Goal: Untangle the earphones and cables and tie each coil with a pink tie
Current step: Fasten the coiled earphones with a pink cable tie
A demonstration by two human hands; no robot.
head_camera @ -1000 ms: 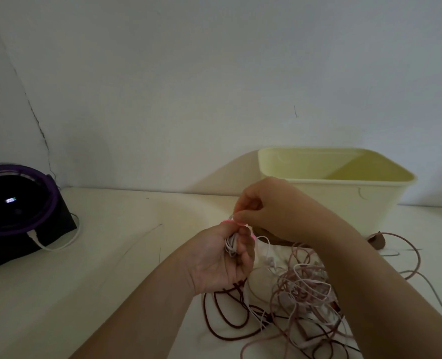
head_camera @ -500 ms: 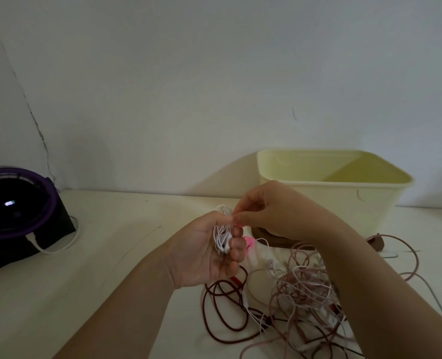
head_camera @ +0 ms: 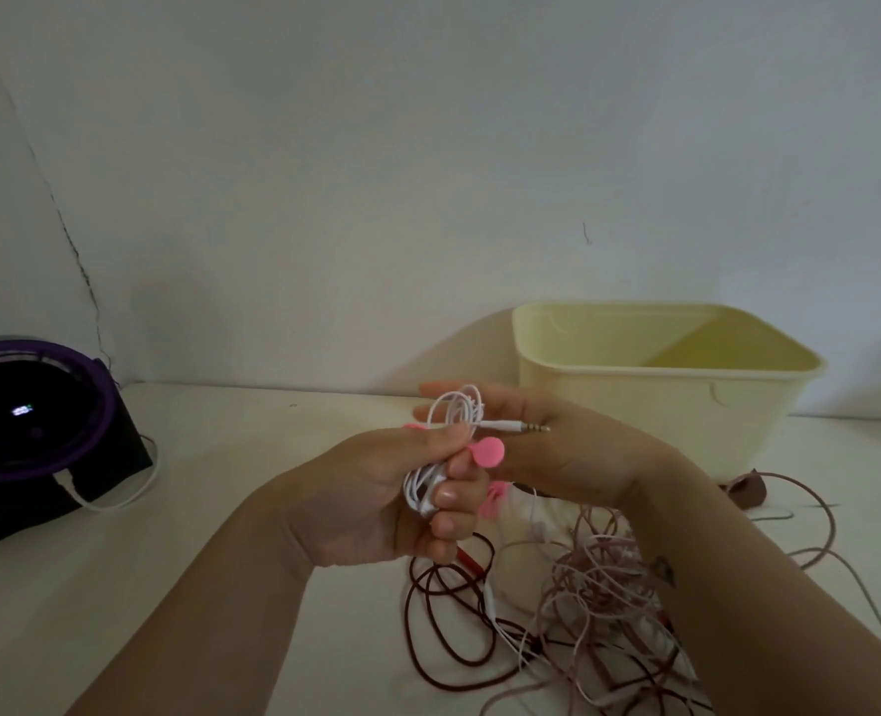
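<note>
Head view: one coil in hand, the rest unsorted.
Left hand (head_camera: 376, 503): fingers and thumb curled round the white earphone coil (head_camera: 453, 410), held above the table (head_camera: 221, 509) (jack plug pointing right).
Right hand (head_camera: 557, 452): fingers straight behind the coil, apparently gripping nothing.
Pink tie (head_camera: 487, 452): round tab beside the coil; fastening not discernible.
Done: probably one coil wound.
Left: tying it; the pale tangle (head_camera: 598, 586) and dark red cable (head_camera: 428, 612) lie loose.

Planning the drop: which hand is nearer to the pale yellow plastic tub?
Right. The right hand is just left of the pale yellow plastic tub; the left hand is farther left.
</note>
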